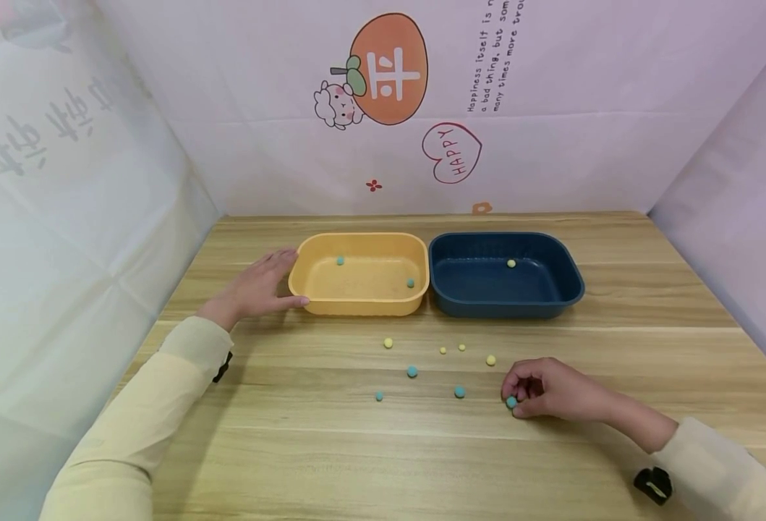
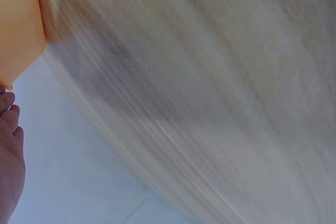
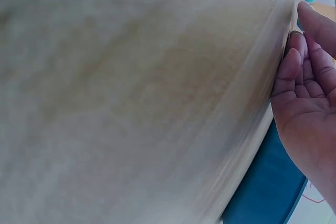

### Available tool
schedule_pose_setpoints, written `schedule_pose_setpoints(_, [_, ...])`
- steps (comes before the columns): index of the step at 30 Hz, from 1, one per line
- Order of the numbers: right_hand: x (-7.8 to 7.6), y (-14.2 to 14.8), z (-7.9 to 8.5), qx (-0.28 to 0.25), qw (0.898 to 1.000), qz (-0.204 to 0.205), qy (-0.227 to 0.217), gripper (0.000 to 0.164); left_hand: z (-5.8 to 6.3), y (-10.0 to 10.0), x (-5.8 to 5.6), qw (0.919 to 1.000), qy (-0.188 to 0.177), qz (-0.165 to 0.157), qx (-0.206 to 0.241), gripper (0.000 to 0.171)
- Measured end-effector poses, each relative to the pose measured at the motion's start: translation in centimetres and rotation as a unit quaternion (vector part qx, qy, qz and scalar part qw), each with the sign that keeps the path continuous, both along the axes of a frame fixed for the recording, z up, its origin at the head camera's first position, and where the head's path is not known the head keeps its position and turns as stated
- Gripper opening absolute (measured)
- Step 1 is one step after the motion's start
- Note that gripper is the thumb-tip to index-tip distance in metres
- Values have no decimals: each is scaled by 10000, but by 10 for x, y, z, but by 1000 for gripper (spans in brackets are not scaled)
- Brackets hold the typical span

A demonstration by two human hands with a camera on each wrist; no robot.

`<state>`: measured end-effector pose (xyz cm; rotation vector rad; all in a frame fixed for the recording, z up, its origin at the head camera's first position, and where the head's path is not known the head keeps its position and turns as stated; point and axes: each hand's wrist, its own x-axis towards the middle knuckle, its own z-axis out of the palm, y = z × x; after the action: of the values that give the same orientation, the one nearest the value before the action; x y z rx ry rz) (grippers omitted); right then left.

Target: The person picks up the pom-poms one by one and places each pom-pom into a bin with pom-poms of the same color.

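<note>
My left hand [image 1: 259, 284] rests on the left end of the yellow tray [image 1: 368, 307], its thumb stretched along the front rim. In the left wrist view, its fingertips touch the tray's edge. At the right, my right hand [image 1: 555, 389] is low over the wooden table, pinching a small teal ball [image 1: 511, 402] between thumb and fingers. Left of it lie loose teal balls [image 1: 459, 392] and yellow balls [image 1: 490, 360]. Two teal balls [image 1: 411, 283] sit inside the yellow tray. A single yellow ball [image 1: 511, 264] is in the dark blue tray [image 1: 506, 310].
Both trays stand side by side towards the back of the wooden table [image 1: 330, 463]. Behind them rises a white printed cloth [image 1: 259, 145]; similar cloth hangs along the left and right sides. Another yellow ball [image 1: 388, 343] lies just in front of the yellow tray.
</note>
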<state>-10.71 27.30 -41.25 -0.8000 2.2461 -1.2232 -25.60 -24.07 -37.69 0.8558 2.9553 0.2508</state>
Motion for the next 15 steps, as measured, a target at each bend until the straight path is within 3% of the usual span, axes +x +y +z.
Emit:
schedule_pose_setpoints(7, [-1, 0, 3, -28, 9996, -164, -220, 16, 1, 1, -1, 10000, 14, 15, -19, 102])
schedule_pose_setpoints(15, [-5, 1, 7, 26, 9995, -317, -39, 16, 1, 1, -2, 10000, -4, -15, -49, 104])
